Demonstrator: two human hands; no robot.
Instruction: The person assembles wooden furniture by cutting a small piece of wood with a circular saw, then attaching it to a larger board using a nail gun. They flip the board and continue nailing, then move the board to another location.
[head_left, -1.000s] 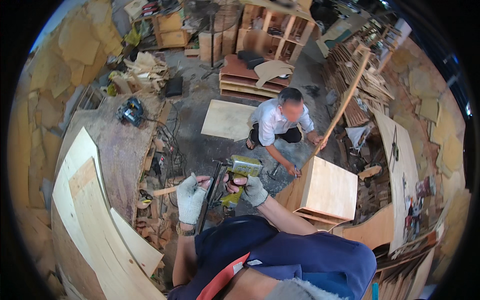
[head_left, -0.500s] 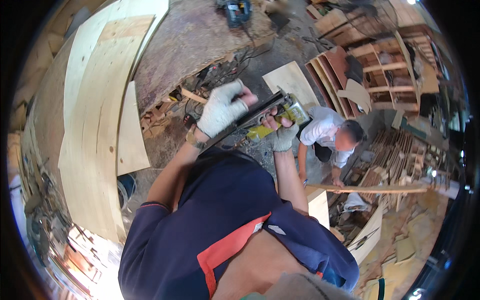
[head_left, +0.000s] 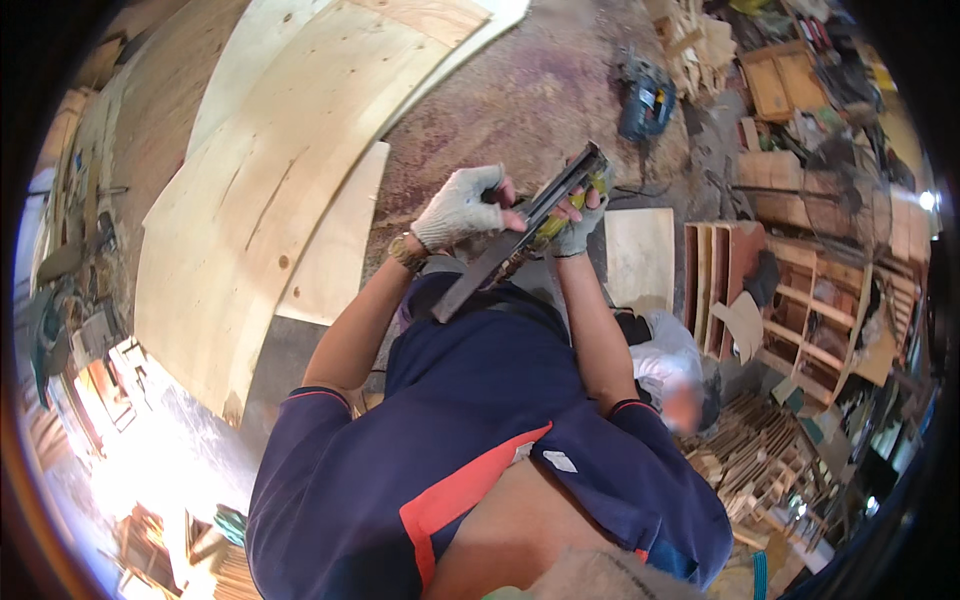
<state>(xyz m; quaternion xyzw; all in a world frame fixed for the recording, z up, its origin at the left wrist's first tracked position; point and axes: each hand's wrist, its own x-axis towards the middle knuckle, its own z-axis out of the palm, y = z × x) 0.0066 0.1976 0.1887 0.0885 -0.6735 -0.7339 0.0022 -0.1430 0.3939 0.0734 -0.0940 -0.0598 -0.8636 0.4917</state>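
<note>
Slanting in mid-air by the near edge of the stained brown wooden table (head_left: 500,110), the yellow-and-black metal nail gun (head_left: 550,206) looks heavy, stiff and sturdy, with a probably slick magazine (head_left: 472,282); the grip by its body seems the surest hold. The white-gloved right hand (head_left: 577,236) wraps it there; the white-gloved left hand (head_left: 462,212) is half curled, thumb and fingers parted, at the magazine, contact unclear.
</note>
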